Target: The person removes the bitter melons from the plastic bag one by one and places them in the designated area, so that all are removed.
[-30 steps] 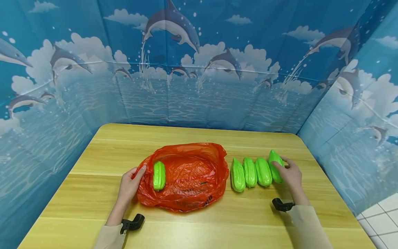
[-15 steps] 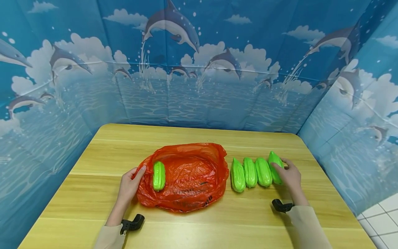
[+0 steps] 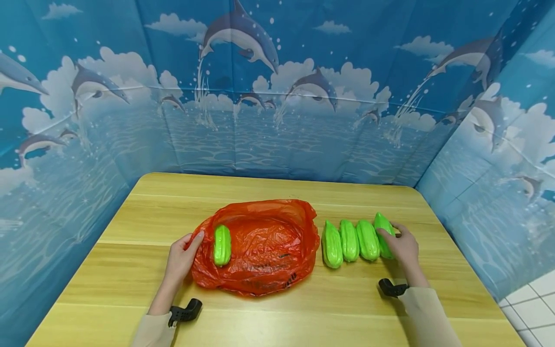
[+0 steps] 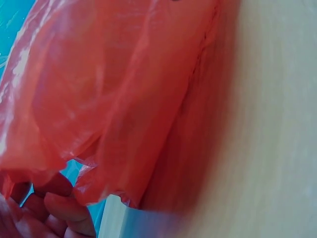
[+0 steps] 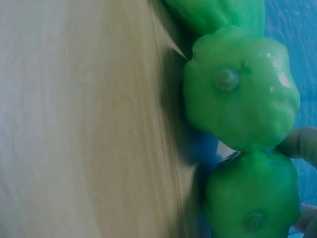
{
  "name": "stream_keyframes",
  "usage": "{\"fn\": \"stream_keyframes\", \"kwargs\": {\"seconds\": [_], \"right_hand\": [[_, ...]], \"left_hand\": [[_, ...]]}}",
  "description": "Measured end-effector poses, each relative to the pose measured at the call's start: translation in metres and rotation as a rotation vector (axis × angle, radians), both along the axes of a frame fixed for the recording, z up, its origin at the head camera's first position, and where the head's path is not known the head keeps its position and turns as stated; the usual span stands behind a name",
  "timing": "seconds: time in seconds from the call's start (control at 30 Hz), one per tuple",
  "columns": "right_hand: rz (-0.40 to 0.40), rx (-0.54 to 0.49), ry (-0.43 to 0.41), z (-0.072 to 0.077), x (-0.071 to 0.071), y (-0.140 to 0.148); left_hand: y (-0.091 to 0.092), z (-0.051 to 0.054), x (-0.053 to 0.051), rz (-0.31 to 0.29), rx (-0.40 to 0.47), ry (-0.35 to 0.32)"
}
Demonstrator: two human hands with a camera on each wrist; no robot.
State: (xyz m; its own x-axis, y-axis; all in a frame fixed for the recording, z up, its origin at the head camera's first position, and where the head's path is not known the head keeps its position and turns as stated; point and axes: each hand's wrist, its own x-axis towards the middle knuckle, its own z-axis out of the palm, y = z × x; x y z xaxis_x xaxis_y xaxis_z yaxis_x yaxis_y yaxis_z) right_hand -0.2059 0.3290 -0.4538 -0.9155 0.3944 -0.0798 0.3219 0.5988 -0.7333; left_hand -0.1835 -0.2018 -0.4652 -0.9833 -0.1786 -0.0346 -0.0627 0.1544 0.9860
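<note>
A red plastic bag (image 3: 269,243) lies spread on the table with its mouth open upward. My left hand (image 3: 182,255) pinches the bag's left edge between thumb and fingers; the left wrist view shows curled fingertips (image 4: 67,206) at the bag's rim. Inside the bag, near that hand, lies one green ridged gourd (image 3: 222,246), glossy like plastic. To the right of the bag, several like it stand in a row, starting with a pointed gourd (image 3: 332,245). My right hand (image 3: 403,243) grips the rightmost gourd (image 3: 383,233), which lies against its neighbour (image 3: 367,240).
The wooden table (image 3: 277,315) has rounded far corners. Behind and beside it hangs a blue dolphin-print curtain (image 3: 277,140). A black wrist mount (image 3: 185,312) sits on the left forearm, another black mount (image 3: 392,288) on the right. White floor tiles (image 3: 535,308) show at the lower right.
The right hand and the rightmost gourd have slid slightly toward me, more level with the row. My left hand and the bag have stayed put.
</note>
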Motion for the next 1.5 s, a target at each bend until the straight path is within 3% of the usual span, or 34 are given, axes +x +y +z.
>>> {"fn": "stream_keyframes", "kwargs": {"seconds": [0.77,1.13,1.5], "right_hand": [[0.007,0.000,-0.018,0.001,0.000,-0.002],[0.003,0.005,-0.015,0.000,0.001,-0.002],[0.007,-0.008,-0.020,0.006,0.005,-0.004]], "left_hand": [[0.000,-0.002,-0.001,0.002,0.003,0.008],[0.001,0.009,0.003,-0.011,0.043,-0.040],[0.000,0.001,0.001,0.003,0.032,0.027]]}}
